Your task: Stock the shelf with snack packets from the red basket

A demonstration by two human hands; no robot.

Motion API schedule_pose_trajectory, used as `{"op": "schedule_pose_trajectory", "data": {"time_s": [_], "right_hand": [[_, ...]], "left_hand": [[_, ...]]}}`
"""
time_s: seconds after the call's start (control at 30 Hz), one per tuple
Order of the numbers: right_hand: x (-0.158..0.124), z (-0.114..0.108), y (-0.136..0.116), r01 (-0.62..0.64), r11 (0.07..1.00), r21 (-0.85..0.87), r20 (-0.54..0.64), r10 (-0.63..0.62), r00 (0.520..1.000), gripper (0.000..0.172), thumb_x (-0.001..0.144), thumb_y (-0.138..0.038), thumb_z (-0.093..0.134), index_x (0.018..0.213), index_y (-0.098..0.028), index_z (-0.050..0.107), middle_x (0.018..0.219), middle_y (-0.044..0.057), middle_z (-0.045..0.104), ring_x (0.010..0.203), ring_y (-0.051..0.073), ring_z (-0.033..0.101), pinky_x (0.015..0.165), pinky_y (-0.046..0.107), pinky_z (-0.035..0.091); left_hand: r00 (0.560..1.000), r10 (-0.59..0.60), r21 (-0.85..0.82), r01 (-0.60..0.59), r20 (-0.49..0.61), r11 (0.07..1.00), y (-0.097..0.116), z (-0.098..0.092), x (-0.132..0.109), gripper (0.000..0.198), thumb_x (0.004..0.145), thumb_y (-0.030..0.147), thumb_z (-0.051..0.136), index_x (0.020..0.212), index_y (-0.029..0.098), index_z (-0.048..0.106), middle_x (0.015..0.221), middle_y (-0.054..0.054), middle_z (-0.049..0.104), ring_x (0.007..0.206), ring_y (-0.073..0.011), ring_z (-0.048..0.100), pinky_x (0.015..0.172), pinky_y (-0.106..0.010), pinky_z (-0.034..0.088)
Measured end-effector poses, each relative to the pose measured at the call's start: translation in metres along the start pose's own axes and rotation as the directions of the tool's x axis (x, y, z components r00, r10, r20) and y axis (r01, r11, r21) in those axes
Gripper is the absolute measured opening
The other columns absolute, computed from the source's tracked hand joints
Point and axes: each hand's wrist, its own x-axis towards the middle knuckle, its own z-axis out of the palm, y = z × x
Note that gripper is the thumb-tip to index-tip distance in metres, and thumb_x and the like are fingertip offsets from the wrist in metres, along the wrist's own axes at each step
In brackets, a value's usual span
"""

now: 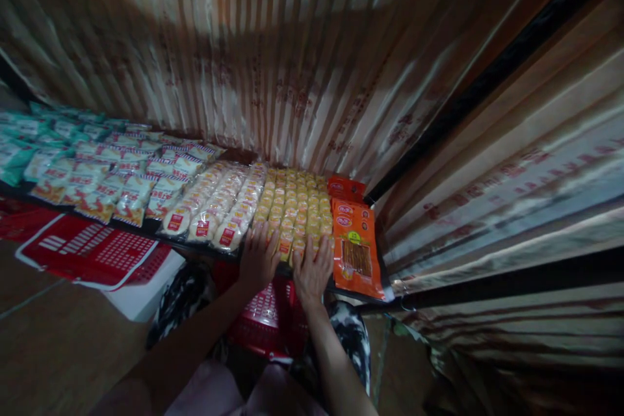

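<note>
Both hands rest at the front edge of rows of yellow wrapped packs (297, 198) on a dark shelf. My left hand (258, 258) lies with its fingers spread over the front of the leftmost yellow rows, beside long clear packs of white round cakes (236, 208). My right hand (312, 271) is flat with fingers apart on the front ends of the rows further right. To its right lie orange packets (358, 247) with brown sticks pictured on them. Neither hand is wrapped round anything.
White snack bags (134, 198) and green bags (14, 156) fill the shelf's left part. Below are a red basket (92, 250), another red basket (273, 318) between my legs, and a white box (146, 289). Striped curtains (273, 65) hang behind and at the right, with dark poles (468, 110).
</note>
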Motion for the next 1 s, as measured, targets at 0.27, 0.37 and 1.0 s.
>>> {"op": "schedule_pose_trajectory", "data": {"time_s": [0.27, 0.37, 1.0], "right_hand": [[0.002, -0.006, -0.002, 0.04, 0.999, 0.008, -0.047, -0.04, 0.998, 0.052, 0.096, -0.039, 0.035, 0.144, -0.017, 0.036, 0.158, 0.015, 0.01, 0.145, 0.032, 0.008, 0.109, 0.057, 0.025], [0.015, -0.015, -0.019, 0.152, 0.985, 0.081, -0.045, -0.149, 0.988, 0.05, 0.096, -0.034, 0.036, 0.145, -0.023, 0.033, 0.159, 0.011, 0.008, 0.145, 0.032, 0.006, 0.109, 0.057, 0.024], [0.09, 0.003, -0.135, 0.537, 0.786, 0.307, 0.428, -0.618, 0.659, 0.047, 0.098, -0.039, 0.03, 0.135, -0.018, 0.049, 0.146, 0.008, 0.044, 0.142, 0.027, 0.023, 0.115, 0.048, 0.016]], "left_hand": [[0.999, 0.025, -0.052, -0.027, -0.045, 0.998, -0.008, -0.008, -0.004, 0.05, 0.092, 0.033, 0.045, 0.14, 0.021, 0.042, 0.151, -0.015, 0.032, 0.144, -0.0292, 0.017, 0.113, -0.054, 0.021], [0.994, -0.047, -0.025, 0.045, -0.094, 0.999, -0.02, -0.019, -0.008, 0.05, 0.092, 0.031, 0.046, 0.14, 0.018, 0.042, 0.152, -0.016, 0.029, 0.144, -0.0304, 0.015, 0.114, -0.054, 0.02], [0.965, -0.122, 0.055, 0.139, -0.234, 0.989, -0.075, -0.008, -0.028, 0.046, 0.089, 0.021, 0.049, 0.131, 0.003, 0.044, 0.15, -0.026, 0.027, 0.144, -0.0335, 0.01, 0.111, -0.057, 0.025]]}}
